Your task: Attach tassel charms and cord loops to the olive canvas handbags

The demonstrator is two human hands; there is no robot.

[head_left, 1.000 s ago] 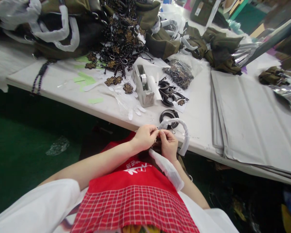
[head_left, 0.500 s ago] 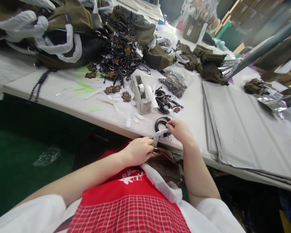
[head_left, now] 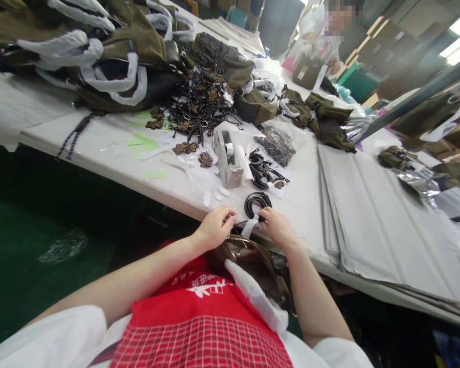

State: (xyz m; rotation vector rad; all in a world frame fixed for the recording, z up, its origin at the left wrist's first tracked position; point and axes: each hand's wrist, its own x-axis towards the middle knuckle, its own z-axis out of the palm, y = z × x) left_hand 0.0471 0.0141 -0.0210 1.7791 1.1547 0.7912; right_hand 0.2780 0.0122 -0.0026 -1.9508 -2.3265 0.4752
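A coiled black strap (head_left: 249,204) lies at the table's front edge, bound at its lower side by a white strip (head_left: 248,228). My right hand (head_left: 279,228) pinches the coil's lower right, where the strip wraps round it. To the left of the coil is my left hand (head_left: 216,226), fingers curled in and apart from the strip; whatever is between its fingertips is hidden. Below both hands an olive bag (head_left: 266,260) sits in my lap against the table, its zip open. One white-wrapped handle (head_left: 253,294) of the bag hangs over my red apron.
Just behind the coil stand a tape dispenser (head_left: 230,171) and more black straps (head_left: 258,171). Leopard-print charms on black cords (head_left: 203,102) are heaped further back. Olive bags (head_left: 111,56) fill the back left; grey flat sheets (head_left: 368,204) lie right. A person (head_left: 318,41) stands beyond the table.
My left hand has let go of the white strip and moved up and left. My right hand has shifted slightly down, still at the coil. The strip now wraps closer round the strap.
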